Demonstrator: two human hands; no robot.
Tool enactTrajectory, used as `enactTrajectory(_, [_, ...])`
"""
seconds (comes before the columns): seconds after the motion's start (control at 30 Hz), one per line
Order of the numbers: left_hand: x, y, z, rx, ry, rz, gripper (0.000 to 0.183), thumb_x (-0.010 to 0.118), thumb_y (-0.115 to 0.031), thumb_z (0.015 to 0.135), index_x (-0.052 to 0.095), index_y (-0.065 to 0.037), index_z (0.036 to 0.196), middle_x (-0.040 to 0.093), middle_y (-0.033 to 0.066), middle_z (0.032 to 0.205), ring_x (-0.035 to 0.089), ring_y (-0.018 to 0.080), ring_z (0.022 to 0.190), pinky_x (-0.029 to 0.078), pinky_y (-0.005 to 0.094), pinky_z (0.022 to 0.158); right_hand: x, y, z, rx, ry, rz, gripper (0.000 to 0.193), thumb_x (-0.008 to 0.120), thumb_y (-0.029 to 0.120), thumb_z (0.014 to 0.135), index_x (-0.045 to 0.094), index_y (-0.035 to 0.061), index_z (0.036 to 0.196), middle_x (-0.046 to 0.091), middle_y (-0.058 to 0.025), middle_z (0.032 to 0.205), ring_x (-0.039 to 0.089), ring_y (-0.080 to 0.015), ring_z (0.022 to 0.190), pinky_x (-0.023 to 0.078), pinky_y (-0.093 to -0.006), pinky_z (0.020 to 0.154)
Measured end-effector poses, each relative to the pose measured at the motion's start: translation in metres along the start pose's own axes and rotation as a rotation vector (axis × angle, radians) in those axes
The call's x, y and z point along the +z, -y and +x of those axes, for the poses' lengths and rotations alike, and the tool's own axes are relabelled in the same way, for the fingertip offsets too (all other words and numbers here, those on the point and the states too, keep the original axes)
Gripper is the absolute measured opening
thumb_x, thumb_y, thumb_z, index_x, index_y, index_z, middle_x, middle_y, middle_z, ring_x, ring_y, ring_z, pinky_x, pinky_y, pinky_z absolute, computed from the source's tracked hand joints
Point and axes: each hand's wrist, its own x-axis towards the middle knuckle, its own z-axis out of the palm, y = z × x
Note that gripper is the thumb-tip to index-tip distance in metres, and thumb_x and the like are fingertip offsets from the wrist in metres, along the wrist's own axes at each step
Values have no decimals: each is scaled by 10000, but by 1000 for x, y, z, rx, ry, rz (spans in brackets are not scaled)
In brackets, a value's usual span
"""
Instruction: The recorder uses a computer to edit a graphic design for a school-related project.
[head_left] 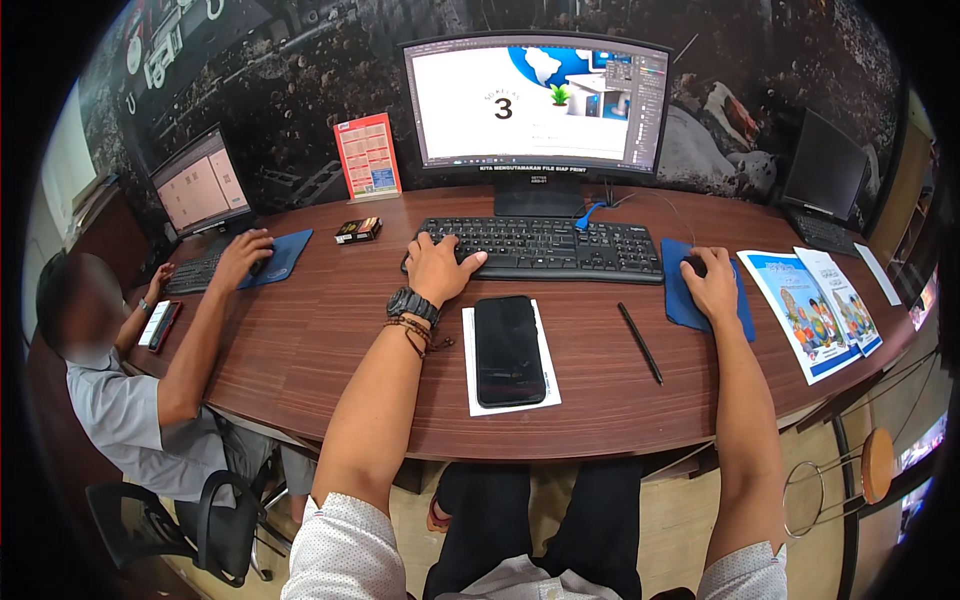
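Note:
My left hand (440, 268) rests on the left end of a black keyboard (545, 250), its fingers spread over the keys and the thumb stretched out to the right. A black watch and bead bracelets are on that wrist. Over at the right, my right hand (712, 282) is wrapped round a dark computer mouse (690, 266), mostly hidden by the hand, on a blue mouse pad (682, 308). Behind the keyboard stands a monitor (470, 120) showing a design page with a globe and a plant. A dark-screened phone (508, 350) lies on white paper between my forearms.
A black pen (640, 343) lies right of the phone; booklets (808, 310) lie beyond the mouse pad. Left of the keyboard are a small box (359, 231) and a red-edged calendar (368, 157). A co-worker (120, 400) sits at the left, using another computer. A stool (877, 466) stands lower right.

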Motion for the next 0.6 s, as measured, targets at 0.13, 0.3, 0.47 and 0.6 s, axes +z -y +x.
enactTrajectory(0.13, [-1, 0, -1, -3, 15, 3, 698, 631, -623, 857, 638, -57, 1265, 452, 275, 1337, 410, 445, 1262, 355, 556, 1051, 0, -4, -1, 10, 24, 3, 390, 678, 322, 825, 675, 122, 1160, 554, -138, 1256, 573, -354, 1157, 484, -451, 948])
enactTrajectory(0.3, [-1, 1, -1, -8, 16, 4, 697, 631, -620, 859, 633, -60, 1273, 445, 283, 1353, 400, 448, 1281, 348, 560, 1062, -4, 1, 0, 27, 63, -58, 474, 684, 340, 802, 642, 142, 1232, 550, -134, 1264, 570, -354, 1165, 480, -456, 963])
enactTrajectory(0.47, [-2, 1, -2, -2, 5, 3, 689, 633, -616, 860, 641, -56, 1261, 464, 280, 1325, 419, 446, 1257, 356, 559, 1050, -3, 2, -2, 46, 60, -57, 496, 679, 353, 803, 630, 156, 1255, 549, -130, 1272, 562, -354, 1182, 476, -459, 967])
enactTrajectory(0.6, [-2, 0, -2, 5, -3, 1, 675, 632, -610, 864, 650, -56, 1247, 479, 274, 1301, 435, 441, 1235, 365, 552, 1038, -1, -4, 0, 66, 45, -13, 498, 680, 359, 806, 629, 157, 1259, 550, -126, 1277, 560, -354, 1188, 475, -459, 969])
